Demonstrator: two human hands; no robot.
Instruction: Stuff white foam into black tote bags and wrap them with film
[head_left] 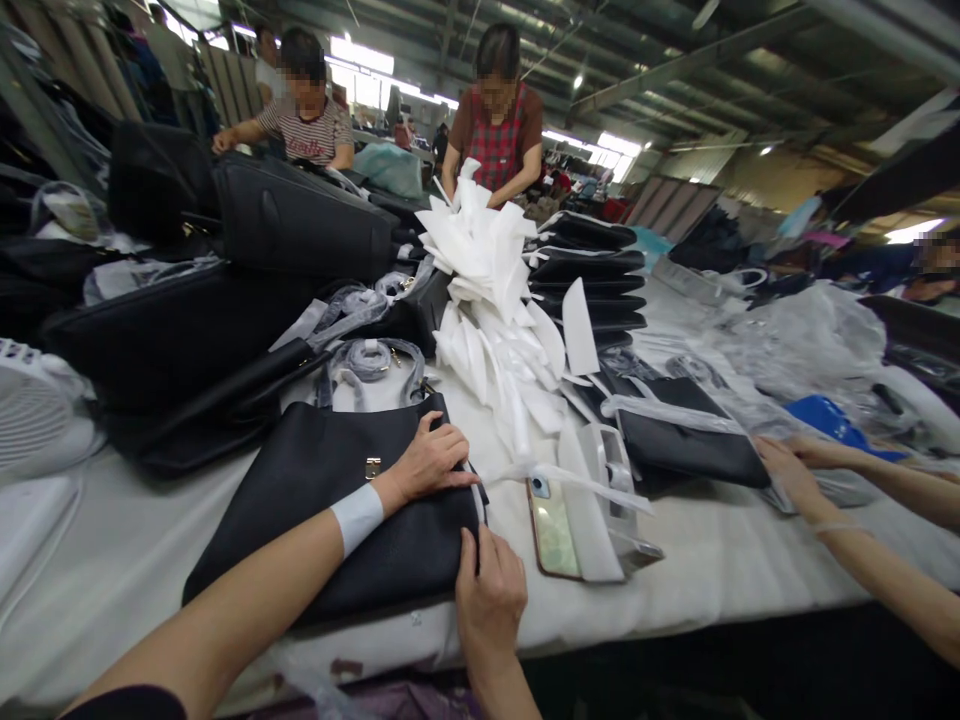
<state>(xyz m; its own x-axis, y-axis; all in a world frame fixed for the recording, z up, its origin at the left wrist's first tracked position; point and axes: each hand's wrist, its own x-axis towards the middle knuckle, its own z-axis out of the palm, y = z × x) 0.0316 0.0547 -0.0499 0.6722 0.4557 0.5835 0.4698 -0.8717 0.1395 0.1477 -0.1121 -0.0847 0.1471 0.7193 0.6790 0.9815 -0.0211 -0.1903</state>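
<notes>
A black leather handbag (pixel 330 510) with a gold clasp lies flat on the white table in front of me. My left hand (pixel 429 462), a white band on its wrist, presses down on the bag's upper right side, fingers together and bent over the edge. My right hand (pixel 489 590) grips the bag's near right corner, thumb on top and fingers curled under. A phone (pixel 553 528) lies just right of the bag, partly under white foam strips (pixel 592 500).
A tall pile of white foam sheets (pixel 487 270) stands mid-table. Black bags (pixel 300 215) are stacked left and behind, flat black pieces (pixel 592 265) right of the pile. A co-worker's hands (pixel 787 465) rest beside another black bag (pixel 686 440). Two people work at the far side. A white fan (pixel 34 405) sits left.
</notes>
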